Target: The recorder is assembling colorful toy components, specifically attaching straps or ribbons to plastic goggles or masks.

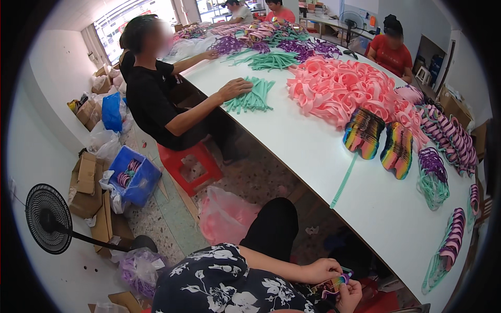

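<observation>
At the lower right, below the table's edge, my left hand [321, 270] and my right hand [348, 297] are close together. Between them is a small shiny rainbow lens piece [331, 286] with a purple rim. The fingers of both hands are closed on it, and they partly cover it. A bit of teal shows by my left fingertips. On the white table [308, 148] above, two stacks of rainbow lens pieces [362, 133] [397, 151] lie side by side. A narrow green strip [344, 180] reaches from the left stack toward the table's edge.
A pink strap heap [342, 86] covers mid-table. Purple-and-green bundles [433, 177] and a pink-and-purple stack [451, 240] lie right. At left, a person in black [156, 99] touches green strips [251, 95]. A red stool [190, 167], blue crate [134, 176] and fan [48, 219] stand left.
</observation>
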The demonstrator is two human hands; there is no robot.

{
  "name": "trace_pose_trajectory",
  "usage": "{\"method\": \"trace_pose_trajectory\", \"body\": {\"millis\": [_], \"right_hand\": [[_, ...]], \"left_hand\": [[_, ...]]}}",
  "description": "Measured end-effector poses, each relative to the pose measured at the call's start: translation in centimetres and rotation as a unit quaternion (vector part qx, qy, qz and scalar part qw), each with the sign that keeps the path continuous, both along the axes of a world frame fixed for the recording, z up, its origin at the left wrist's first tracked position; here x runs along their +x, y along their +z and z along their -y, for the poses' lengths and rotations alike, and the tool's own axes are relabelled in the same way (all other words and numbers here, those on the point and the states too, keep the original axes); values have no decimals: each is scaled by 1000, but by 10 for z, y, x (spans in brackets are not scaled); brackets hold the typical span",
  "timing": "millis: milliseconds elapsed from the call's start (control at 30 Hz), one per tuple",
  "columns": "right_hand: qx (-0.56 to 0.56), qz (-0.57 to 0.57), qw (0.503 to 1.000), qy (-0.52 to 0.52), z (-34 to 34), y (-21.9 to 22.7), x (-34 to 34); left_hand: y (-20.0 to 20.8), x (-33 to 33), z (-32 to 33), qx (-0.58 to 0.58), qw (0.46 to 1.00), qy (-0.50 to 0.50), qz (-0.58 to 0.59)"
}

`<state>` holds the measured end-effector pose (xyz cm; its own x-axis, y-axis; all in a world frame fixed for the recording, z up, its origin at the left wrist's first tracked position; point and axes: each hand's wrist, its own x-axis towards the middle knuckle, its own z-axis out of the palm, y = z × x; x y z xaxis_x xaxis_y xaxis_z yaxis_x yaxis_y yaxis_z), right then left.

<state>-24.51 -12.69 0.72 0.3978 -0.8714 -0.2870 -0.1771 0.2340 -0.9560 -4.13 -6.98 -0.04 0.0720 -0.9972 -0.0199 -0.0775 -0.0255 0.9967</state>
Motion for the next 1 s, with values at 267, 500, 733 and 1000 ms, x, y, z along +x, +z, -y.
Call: {"method": "trace_pose_trajectory", "body": {"millis": [267, 500, 733, 1000], "right_hand": [[33, 11, 999, -3, 6, 10, 12], [48, 16, 998, -23, 3, 14, 11], [190, 32, 981, -24, 11, 44, 12], [300, 44, 952, 43, 34, 47, 4]], "left_hand": [[6, 6, 4, 106, 978, -24, -176], [3, 5, 1, 65, 991, -19, -116], [9, -1, 4, 89, 984, -44, -151], [21, -2, 11, 167, 952, -79, -243]]}}
